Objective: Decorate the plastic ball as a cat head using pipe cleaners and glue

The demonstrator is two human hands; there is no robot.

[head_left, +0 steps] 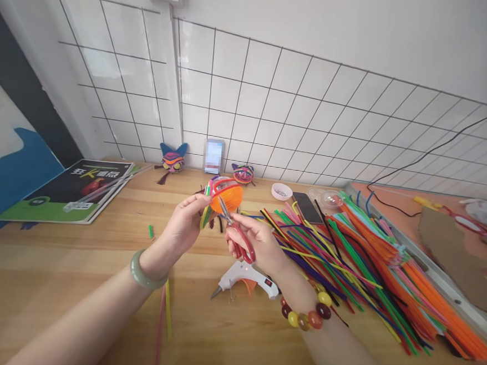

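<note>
My left hand [185, 223] grips a small multicoloured craft piece [221, 195] by its left side, above the middle of the table. Bright orange fills much of the piece, with a red rim and green and yellow strips at the left. Red-handled scissors [242, 242] are in my right hand [258, 240], its fingers in and around the handles. The scissor blades point up and left, against the lower part of the orange area. Below my right hand a white glue gun [245, 273] lies on its side, its nozzle to the left.
Many coloured pipe cleaners [337, 267] spread over the table's right side. Behind them are a black phone [307, 207] and a white bowl [282, 192]. A book [76, 187] lies at the left. Two similar craft pieces and a lit phone [214, 157] stand by the wall.
</note>
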